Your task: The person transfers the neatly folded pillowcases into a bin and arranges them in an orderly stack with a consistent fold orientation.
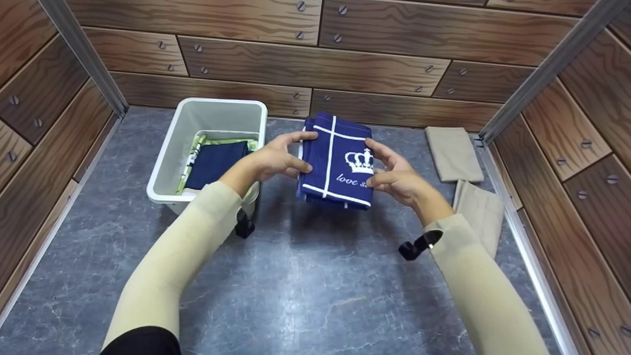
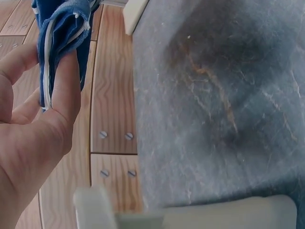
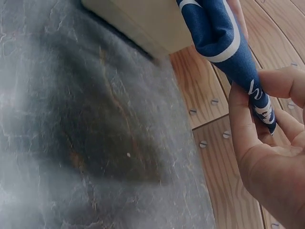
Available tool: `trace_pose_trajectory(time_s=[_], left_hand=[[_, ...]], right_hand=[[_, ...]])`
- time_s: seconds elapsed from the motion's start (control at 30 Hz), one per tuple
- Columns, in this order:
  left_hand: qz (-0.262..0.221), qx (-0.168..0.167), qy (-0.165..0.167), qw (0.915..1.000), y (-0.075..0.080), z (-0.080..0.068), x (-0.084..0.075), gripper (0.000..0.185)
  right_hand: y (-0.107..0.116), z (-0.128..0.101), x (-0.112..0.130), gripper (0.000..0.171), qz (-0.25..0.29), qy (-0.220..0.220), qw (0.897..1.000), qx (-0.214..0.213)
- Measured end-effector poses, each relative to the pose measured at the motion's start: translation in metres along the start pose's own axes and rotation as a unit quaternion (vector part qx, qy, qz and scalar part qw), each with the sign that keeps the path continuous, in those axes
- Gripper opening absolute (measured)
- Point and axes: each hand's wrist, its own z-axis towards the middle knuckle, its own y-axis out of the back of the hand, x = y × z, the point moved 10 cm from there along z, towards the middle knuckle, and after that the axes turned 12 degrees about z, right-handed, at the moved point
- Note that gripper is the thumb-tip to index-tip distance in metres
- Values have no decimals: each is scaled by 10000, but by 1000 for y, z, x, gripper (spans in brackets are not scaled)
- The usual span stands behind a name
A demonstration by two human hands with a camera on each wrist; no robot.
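cloth frame centre, held above table beside bin | left hand pinches left edge, right hand pinches right edge | likely soft, light, floppy; grip folded edges

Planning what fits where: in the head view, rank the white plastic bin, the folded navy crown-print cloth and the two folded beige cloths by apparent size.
1. White plastic bin, largest.
2. Folded navy crown-print cloth, held above the table by both hands, so nearness may enlarge it.
3. Far folded beige cloth and near folded beige cloth: too alike to rank.
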Motion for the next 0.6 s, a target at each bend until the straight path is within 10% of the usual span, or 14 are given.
trace_pose_trajectory(time_s=[0.6], left_hand=[[-129,-65,59,9999,25,-19,-1,85]], right_hand=[[-28,13,3,106,-60,35,9998,192]])
